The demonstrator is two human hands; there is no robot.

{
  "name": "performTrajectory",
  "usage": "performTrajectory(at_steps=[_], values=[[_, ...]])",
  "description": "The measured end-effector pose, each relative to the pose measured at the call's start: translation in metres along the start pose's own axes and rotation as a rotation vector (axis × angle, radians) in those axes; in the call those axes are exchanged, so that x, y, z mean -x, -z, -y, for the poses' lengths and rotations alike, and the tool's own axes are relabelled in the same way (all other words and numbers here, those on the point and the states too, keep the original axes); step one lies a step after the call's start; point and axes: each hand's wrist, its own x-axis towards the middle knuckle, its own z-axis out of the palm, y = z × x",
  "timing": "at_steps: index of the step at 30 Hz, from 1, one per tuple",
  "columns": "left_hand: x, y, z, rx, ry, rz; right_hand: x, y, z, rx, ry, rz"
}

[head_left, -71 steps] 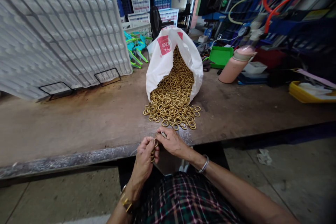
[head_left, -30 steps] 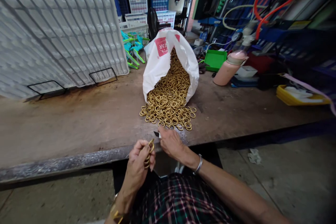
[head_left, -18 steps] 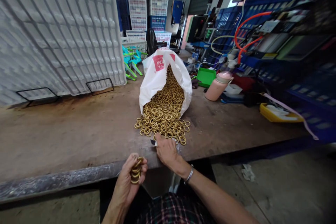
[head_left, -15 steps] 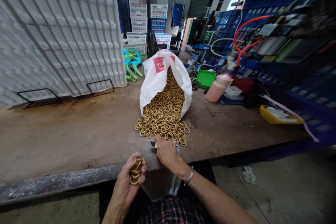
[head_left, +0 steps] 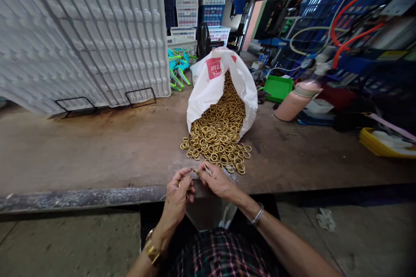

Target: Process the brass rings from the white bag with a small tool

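My left hand [head_left: 178, 192] is closed around gold-coloured rings, mostly hidden by the curled fingers; its forefinger reaches toward my right hand. Between the fingertips of my right hand [head_left: 219, 181] is one gold ring [head_left: 196, 172], close to the left forefinger. A small pale, pointed thing shows at the right hand's fingers, too small to name. Both hands meet at the table's front edge, just in front of a heap of gold rings [head_left: 224, 138]. The heap spills from the mouth of a white plastic bag [head_left: 206, 95] lying on its side.
Ribbed white trays [head_left: 123, 30] stand upright at the left of the wooden table [head_left: 97, 151], near black wire stands [head_left: 141, 97]. On the right are a green tray [head_left: 277, 88], a pink bottle [head_left: 294, 106] and a yellow tray [head_left: 383, 145]. Crates [head_left: 186, 4] are stacked behind.
My left hand has risen and turned over, so its rings are now largely covered. My right hand has drawn back from the heap, bringing a ring beside it. The view has shifted left.
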Motion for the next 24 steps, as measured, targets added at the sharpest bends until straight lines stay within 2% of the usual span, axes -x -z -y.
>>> performTrajectory(at_steps=[5,10,16,21,24], values=[[-0.001,-0.001,0.001,-0.097,-0.022,-0.007,0.003,-0.005,-0.006,-0.227,-0.068,0.057],[-0.001,0.002,0.003,-0.177,-0.043,0.073,0.004,-0.005,0.001,-0.336,-0.121,0.108],[0.003,0.0,0.005,-0.266,-0.089,0.056,0.003,-0.007,0.003,-0.49,-0.217,0.081],[0.006,-0.003,0.003,-0.288,-0.079,0.066,0.002,-0.011,-0.001,-0.485,-0.234,0.057],[0.008,-0.001,0.001,-0.245,-0.016,0.104,0.002,-0.012,-0.003,-0.356,-0.184,-0.008]])
